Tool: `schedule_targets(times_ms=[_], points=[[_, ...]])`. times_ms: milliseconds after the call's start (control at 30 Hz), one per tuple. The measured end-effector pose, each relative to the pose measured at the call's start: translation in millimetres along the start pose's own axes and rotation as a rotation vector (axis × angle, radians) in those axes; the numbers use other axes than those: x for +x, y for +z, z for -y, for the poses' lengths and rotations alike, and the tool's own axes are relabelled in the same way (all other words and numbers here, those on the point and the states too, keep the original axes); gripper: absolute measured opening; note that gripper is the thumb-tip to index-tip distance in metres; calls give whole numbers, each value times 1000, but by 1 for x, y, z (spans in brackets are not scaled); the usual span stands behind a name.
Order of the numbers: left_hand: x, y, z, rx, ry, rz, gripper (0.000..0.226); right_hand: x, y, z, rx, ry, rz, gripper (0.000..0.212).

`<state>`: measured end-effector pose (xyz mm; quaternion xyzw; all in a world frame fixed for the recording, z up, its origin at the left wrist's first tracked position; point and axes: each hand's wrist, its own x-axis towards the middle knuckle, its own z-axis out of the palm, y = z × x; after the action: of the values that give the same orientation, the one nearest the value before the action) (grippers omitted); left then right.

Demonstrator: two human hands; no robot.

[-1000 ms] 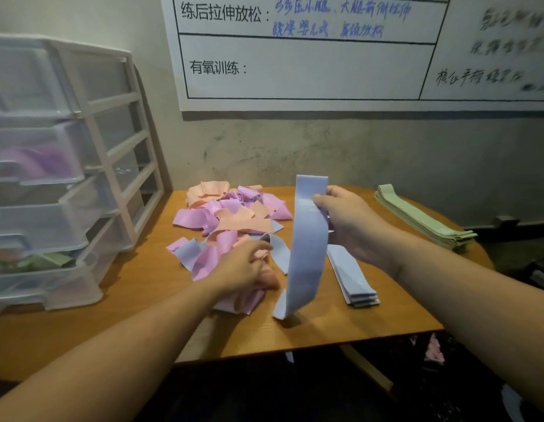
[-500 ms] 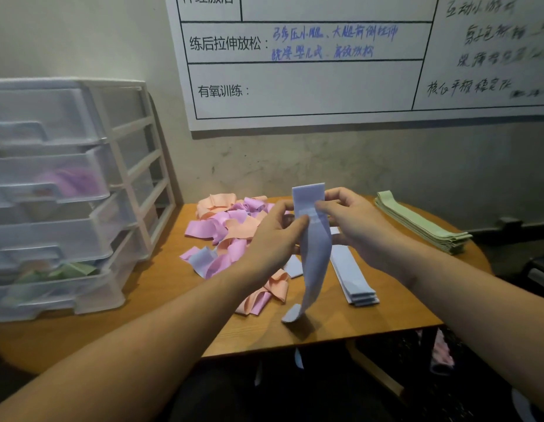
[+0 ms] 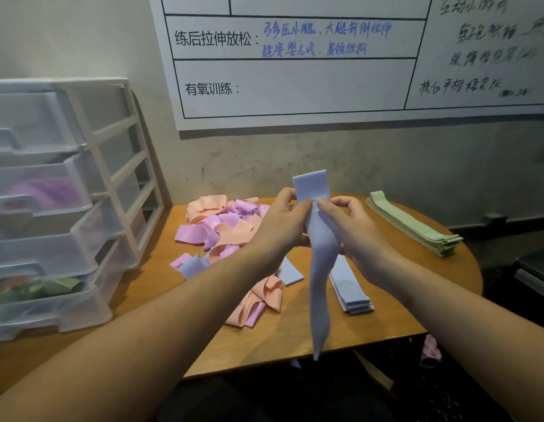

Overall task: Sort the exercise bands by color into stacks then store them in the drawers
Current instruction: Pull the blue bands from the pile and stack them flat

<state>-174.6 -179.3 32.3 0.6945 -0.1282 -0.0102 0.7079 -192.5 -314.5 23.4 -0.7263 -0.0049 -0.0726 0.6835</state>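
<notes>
So the drawer unit sits on the table at my far left, against the wall. The loose pile of bands is just right of it, 1 neat stack lies right of the pile, another stack at the far right edge. I'm holding 1 band above the middle with both my left hand and right hand. Whiteboard is on the wall behind.

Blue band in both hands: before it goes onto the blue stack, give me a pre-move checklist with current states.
1. Blue band held by both left hand and right hand: ok.
2. Band flat and untwisted: not ok, its lower part hangs narrowed and twisted.
3. Blue stack visible on the table, top bare: ok.
4. Stack edges aligned: ok, roughly.
5. Green stack apart from the drop spot: ok.
6. Loose blue bands left in the mixed pile: not ok, some remain.
</notes>
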Motion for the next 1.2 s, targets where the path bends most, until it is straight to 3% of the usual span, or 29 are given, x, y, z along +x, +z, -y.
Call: schedule_targets(times_ms=[133, 267, 433, 600, 800, 900, 1067, 1200], points=[[19, 6, -4, -141, -44, -31, 19, -3, -5, -10, 63, 45, 120, 41], [42, 8, -1, -163, -90, -88, 18, -1, -15, -23, 55, 67, 179, 14], [71, 10, 9, -278, -119, -102, 17, 16, -23, -34, -188, 63, 107, 17], [103, 13, 23, -438, -184, -124, 41, 33, -36, -50, -384, 63, 58, 12], [141, 22, 56, -480, -310, -208, 41, 50, -54, -72, -392, 153, -43, 30], [164, 29, 76, -379, -353, -251, 36, 60, -67, -84, -468, 244, 14, 28], [192, 39, 111, -156, -430, -194, 32, 64, -82, -116, -531, 273, 6, 27], [208, 43, 143, 58, -453, -137, 23, 68, -85, -148, -532, 323, -48, 45]])
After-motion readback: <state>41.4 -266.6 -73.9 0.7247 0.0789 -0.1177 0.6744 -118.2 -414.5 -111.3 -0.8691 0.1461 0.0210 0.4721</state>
